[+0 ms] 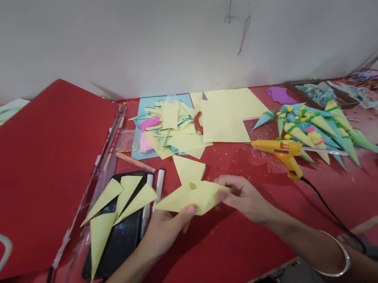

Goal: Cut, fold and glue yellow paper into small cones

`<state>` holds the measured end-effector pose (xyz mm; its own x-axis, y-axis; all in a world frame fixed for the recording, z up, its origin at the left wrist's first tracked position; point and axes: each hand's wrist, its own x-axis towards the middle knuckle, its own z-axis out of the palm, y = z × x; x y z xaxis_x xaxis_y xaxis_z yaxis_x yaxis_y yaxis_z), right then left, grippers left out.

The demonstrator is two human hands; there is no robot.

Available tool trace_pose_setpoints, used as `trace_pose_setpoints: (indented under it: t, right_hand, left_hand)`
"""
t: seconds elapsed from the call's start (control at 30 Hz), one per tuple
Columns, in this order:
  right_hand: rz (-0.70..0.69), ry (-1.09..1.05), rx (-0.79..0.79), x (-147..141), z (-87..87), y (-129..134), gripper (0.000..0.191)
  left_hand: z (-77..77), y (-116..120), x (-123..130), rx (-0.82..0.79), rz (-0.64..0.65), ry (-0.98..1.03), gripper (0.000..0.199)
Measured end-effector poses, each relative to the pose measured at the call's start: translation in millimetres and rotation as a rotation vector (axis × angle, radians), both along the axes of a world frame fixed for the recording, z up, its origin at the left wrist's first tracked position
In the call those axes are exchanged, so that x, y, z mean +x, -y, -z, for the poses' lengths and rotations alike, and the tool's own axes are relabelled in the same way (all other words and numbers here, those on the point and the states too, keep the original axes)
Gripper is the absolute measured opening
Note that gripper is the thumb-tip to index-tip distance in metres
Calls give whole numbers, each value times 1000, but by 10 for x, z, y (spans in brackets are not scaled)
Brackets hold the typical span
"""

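Note:
Both hands hold one pale yellow paper piece above the red table. My left hand grips its lower left part, thumb on top and fingers underneath. My right hand pinches its right end between thumb and fingers. Just beyond it lies another yellow paper piece. To the left, several yellow paper cones rest on and beside a black tray-like object. Two white markers lie beside my left hand.
A yellow glue gun with a black cord lies at right. Behind it sit several decorated paper cones. Yellow sheets and paper scraps lie near the wall. A large red board slants at left.

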<state>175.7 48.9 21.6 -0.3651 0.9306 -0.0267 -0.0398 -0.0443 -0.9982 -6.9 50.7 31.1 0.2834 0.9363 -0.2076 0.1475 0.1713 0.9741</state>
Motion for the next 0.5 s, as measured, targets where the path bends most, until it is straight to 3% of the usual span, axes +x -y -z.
trace_pose_setpoints:
  t: [0.13,0.3,0.43,0.5]
  right_hand:
    - [-15,6,78,-15,12,0,24]
    - [202,25,33,-27,28,-13,22]
    - [359,-128,-13,-21,73,-30,11]
    - [322,-222,-73,-29,99,-42,19]
  left_hand:
    - [26,-1,-4,29,-71,-73,48]
    - [7,-1,29,80,-187,-145,44]
    - [-7,15,43,87,-173,-141,37]
    - [-7,22,46,92,-186,-125,33]
